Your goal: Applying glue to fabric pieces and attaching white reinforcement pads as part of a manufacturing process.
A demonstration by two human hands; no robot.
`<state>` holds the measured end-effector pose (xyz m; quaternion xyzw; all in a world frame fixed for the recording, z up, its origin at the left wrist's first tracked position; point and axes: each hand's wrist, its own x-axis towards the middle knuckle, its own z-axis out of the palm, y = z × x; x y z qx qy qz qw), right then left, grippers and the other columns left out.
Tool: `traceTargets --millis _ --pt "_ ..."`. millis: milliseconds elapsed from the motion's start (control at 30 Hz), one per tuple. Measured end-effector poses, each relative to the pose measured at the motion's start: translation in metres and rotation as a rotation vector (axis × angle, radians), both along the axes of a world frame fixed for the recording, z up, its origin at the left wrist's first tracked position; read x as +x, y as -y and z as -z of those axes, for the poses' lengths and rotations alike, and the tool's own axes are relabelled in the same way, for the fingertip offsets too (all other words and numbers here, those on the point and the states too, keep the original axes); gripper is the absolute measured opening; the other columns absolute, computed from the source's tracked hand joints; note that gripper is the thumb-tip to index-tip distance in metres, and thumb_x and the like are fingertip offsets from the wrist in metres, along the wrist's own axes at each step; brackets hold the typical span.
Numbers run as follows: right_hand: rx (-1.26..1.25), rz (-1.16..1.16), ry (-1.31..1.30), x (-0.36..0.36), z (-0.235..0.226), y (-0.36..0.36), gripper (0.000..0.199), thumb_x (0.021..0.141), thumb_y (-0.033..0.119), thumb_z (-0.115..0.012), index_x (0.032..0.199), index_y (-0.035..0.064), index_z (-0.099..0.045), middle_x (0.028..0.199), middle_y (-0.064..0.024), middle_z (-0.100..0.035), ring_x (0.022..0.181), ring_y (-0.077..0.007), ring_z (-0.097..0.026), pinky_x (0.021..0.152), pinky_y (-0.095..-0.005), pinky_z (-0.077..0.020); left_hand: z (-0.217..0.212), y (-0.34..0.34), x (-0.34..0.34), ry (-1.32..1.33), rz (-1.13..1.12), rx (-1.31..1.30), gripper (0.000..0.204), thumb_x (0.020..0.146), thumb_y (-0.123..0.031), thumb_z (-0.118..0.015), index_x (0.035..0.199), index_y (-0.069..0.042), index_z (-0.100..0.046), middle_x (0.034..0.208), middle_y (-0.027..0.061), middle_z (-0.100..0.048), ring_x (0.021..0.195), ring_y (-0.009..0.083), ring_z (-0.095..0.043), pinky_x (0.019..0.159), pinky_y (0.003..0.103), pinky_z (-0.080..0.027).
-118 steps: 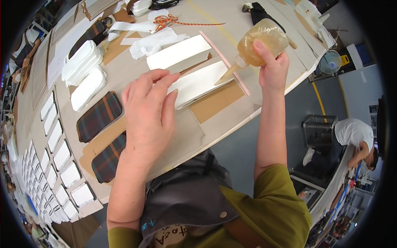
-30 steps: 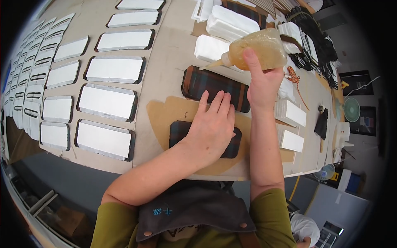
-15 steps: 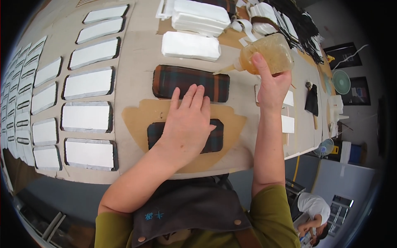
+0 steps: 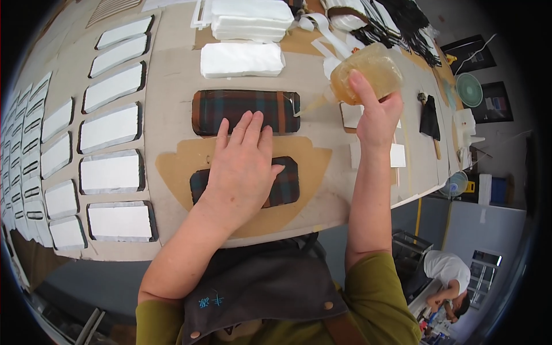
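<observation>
My left hand [image 4: 241, 167] lies flat with its fingers stretched out, the fingertips on the near edge of a dark plaid panel [image 4: 230, 106]. A second plaid panel [image 4: 286, 181] is partly hidden beneath that hand, on a brown paper sheet [image 4: 313, 158]. My right hand [image 4: 376, 115] is closed round a squeeze bottle [image 4: 372, 66] of amber liquid, tilted so its narrow nozzle points left and down. The nozzle tip is at the upper panel's right end, where a pale wet line shows. Whether the tip touches the fabric I cannot tell.
Rows of white dark-edged panels [image 4: 110, 129] cover the table's left side. White padded blocks [image 4: 241, 59] are stacked beyond the plaid panel. A black-headed brush-like tool [image 4: 429, 118] and white cards [image 4: 397, 155] lie to the right. Another person [image 4: 445, 276] works at lower right.
The bottle's nozzle has moved from the panel's far edge toward its right end, and a pale line now shows there. The left hand stays on the panel; the whole view has shifted slightly.
</observation>
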<state>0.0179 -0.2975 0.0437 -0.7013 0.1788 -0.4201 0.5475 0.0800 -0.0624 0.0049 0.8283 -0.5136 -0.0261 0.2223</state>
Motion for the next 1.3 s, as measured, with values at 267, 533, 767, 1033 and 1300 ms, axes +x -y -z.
traceTargets --millis 267,533,767,1033,1300 --pt "0.036 0.041 -0.007 -0.009 0.003 0.000 0.047 0.080 0.014 -0.084 0.117 -0.0019 -0.060 0.108 -0.0083 -0.067 0.097 -0.0154 -0.064 0.085 -0.0298 -0.0517 -0.001 0.003 0.000 0.021 0.004 -0.008 0.057 0.085 -0.024 -0.074 0.131 0.004 -0.056 0.143 0.0209 -0.048 0.137 0.0342 -0.043 0.115 0.050 -0.033" --pt "0.125 -0.046 -0.086 -0.027 0.004 -0.007 0.046 0.084 0.021 -0.080 0.119 0.0001 -0.060 0.112 -0.0097 -0.068 0.100 -0.0179 -0.065 0.087 -0.0327 -0.0526 -0.003 -0.004 0.005 -0.054 -0.027 -0.138 0.049 0.089 -0.020 -0.070 0.132 0.000 -0.056 0.139 0.0204 -0.052 0.131 0.0353 -0.050 0.113 0.045 -0.037" --pt "0.612 -0.356 0.423 -0.007 -0.025 -0.011 0.039 0.098 0.021 -0.063 0.130 0.0007 -0.055 0.124 -0.0126 -0.063 0.115 -0.0293 -0.062 0.099 -0.0409 -0.0512 -0.019 -0.053 0.053 -0.054 -0.367 -0.339 0.014 0.091 -0.003 -0.058 0.101 -0.001 -0.067 0.095 0.0134 -0.067 0.094 0.0341 -0.063 0.082 0.040 -0.049" --pt "0.030 -0.447 0.149 0.048 -0.002 -0.096 0.041 0.082 0.006 -0.082 0.116 -0.0011 -0.060 0.104 -0.0076 -0.069 0.093 -0.0156 -0.067 0.082 -0.0294 -0.0553 -0.003 -0.054 0.048 -0.078 -0.429 -0.238 0.016 0.093 -0.005 -0.055 0.104 -0.007 -0.067 0.102 0.0091 -0.066 0.096 0.0297 -0.062 0.092 0.042 -0.041" --pt "0.018 -0.398 0.037 0.049 0.003 -0.099 0.046 0.080 0.006 -0.083 0.117 -0.0014 -0.057 0.105 -0.0093 -0.069 0.095 -0.0164 -0.067 0.083 -0.0295 -0.0556 0.001 -0.056 0.050 -0.069 -0.433 -0.199 0.017 0.093 -0.006 -0.056 0.105 -0.007 -0.067 0.105 0.0093 -0.065 0.098 0.0303 -0.062 0.090 0.041 -0.042"
